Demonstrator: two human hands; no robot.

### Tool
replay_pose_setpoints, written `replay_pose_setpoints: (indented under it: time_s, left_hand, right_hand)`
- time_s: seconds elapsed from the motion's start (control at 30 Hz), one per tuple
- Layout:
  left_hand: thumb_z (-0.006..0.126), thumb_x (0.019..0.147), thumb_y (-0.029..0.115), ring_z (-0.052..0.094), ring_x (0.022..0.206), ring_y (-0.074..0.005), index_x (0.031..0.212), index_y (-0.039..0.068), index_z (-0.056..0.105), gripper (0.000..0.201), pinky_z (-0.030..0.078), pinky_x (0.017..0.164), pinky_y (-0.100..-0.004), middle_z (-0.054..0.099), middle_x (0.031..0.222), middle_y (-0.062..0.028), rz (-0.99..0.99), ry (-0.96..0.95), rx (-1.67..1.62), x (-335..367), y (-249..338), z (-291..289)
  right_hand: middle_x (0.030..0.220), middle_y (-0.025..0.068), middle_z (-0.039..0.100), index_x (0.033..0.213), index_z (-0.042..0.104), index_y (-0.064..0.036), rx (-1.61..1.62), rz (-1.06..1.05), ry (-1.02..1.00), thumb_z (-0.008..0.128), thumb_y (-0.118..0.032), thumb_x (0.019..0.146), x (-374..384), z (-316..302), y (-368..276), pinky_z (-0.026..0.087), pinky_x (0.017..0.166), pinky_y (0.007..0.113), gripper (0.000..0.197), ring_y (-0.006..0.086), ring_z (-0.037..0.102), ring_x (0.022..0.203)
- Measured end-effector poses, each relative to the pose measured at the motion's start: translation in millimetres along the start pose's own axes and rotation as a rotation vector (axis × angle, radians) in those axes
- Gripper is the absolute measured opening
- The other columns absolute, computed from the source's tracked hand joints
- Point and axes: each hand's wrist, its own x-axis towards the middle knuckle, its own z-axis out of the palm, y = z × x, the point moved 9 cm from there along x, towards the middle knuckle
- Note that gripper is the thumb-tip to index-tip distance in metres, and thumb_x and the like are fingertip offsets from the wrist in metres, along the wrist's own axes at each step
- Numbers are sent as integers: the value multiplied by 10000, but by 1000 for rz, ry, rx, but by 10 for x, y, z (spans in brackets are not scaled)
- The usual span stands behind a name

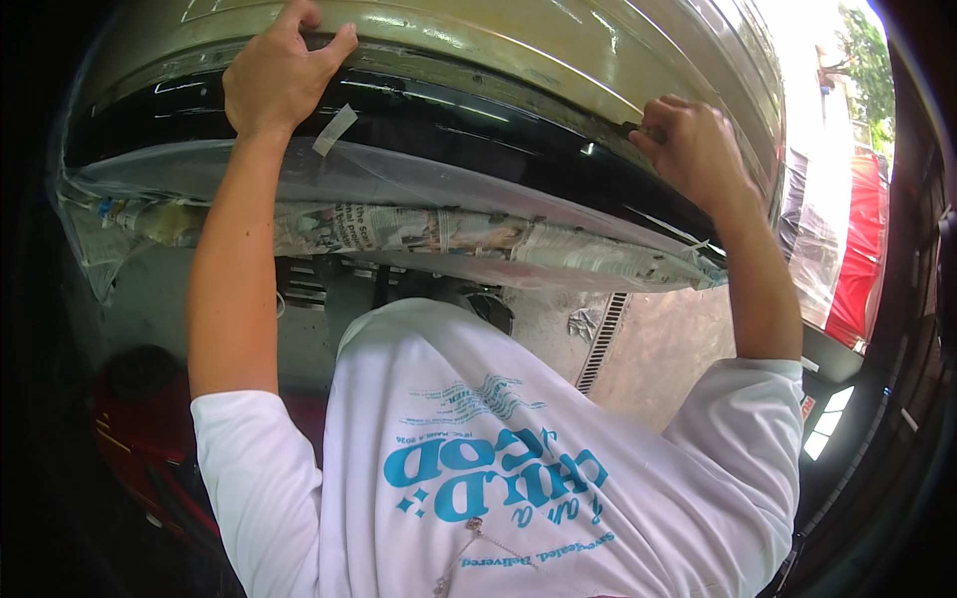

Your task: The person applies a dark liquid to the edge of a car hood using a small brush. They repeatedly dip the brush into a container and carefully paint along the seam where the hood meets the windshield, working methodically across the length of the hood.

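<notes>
In front of me is a glossy olive-gold vehicle panel (518, 45) with a shiny black lower section (439, 125). A long, narrow dark strip (478, 78) runs along the seam between the two colours. My left hand (279, 80) is at its left part, thumb and fingers bent around a dark piece at the seam. Farther right, my right hand (693, 145) is closed, with a short dark end sticking out between its fingers at the strip's right part. Whether that end belongs to the strip, I cannot tell. A piece of pale masking tape (335, 130) sticks to the black section.
Clear plastic sheet (299, 174) and newspaper (399, 229) hang below the black section. A floor drain grate (602, 344) lies under it. A red vehicle (150, 439) stands at the lower left. Red and white sheeting (855, 249) hangs at the right.
</notes>
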Motion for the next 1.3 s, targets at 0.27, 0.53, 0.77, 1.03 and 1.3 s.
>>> replay_pose_setpoints:
  time_s: [0.27, 0.53, 0.77, 1.03, 1.3]
  left_hand:
    - [742, 842, 617, 640, 654, -228, 1016, 176, 669, 480, 490, 626, -401, 596, 674, 12, 66, 48, -70, 14, 7, 11]
    - [741, 842, 617, 641, 664, -225, 1039, 184, 663, 481, 489, 627, -405, 593, 677, 10, 34, 15, -11, 21, -17, 27]
    - [736, 839, 622, 648, 683, -228, 1042, 186, 674, 485, 491, 637, -406, 607, 701, 4, 59, 33, -82, 30, -51, 78]
    - [736, 837, 617, 662, 693, -242, 1031, 186, 668, 478, 498, 642, -416, 618, 694, -1, 20, 7, -1, 19, -35, 26]
    - [736, 842, 606, 666, 689, -255, 1026, 179, 669, 471, 501, 637, -427, 625, 702, -10, 63, 34, -93, 15, -4, 48]
  right_hand:
    - [763, 111, 705, 846, 731, 0, 285, 65, -239, 845, -224, 803, 380, 130, 482, 523, 720, 376, 255, 207, 667, 729]
    - [848, 136, 731, 856, 739, -39, 18, -19, 120, 830, -263, 831, -70, -92, 44, 547, 741, 434, 244, 323, 700, 771]
    - [743, 133, 705, 855, 739, -31, 149, 58, -276, 847, -278, 807, 411, 146, 413, 545, 743, 416, 273, 278, 701, 753]
    - [882, 142, 747, 908, 732, -53, -35, -24, 41, 826, -280, 835, -9, -148, 24, 567, 790, 459, 255, 335, 724, 848]
    - [777, 127, 719, 830, 741, -28, 139, 74, -279, 854, -254, 793, 421, 82, 373, 551, 739, 391, 256, 265, 704, 761]
